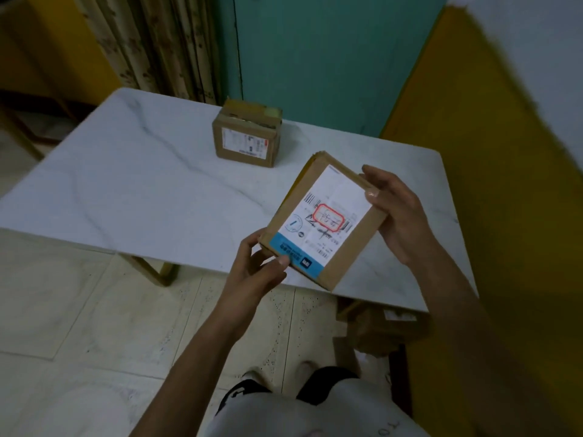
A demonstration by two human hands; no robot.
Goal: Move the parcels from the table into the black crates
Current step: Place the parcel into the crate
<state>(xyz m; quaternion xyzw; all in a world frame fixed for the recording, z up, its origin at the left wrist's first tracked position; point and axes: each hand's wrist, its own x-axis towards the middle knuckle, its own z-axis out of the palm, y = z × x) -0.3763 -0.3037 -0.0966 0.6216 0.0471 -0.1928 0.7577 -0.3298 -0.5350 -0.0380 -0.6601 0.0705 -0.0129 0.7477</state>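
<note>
A flat brown parcel [325, 222] with a white and blue shipping label is lifted above the near edge of the white marble table [142, 184]. My left hand [258, 266] grips its lower left corner, thumb on the blue strip. My right hand [397, 216] holds its upper right edge, thumb on the label. A second, boxier cardboard parcel [247, 135] stands on the table farther back. No black crate shows in this view.
More cardboard boxes [381, 329] lie under the table's right end, partly hidden. A curtain [151, 42] and a teal wall stand behind the table, a yellow wall [504, 184] at the right. Pale tiled floor [94, 326] spreads at the left.
</note>
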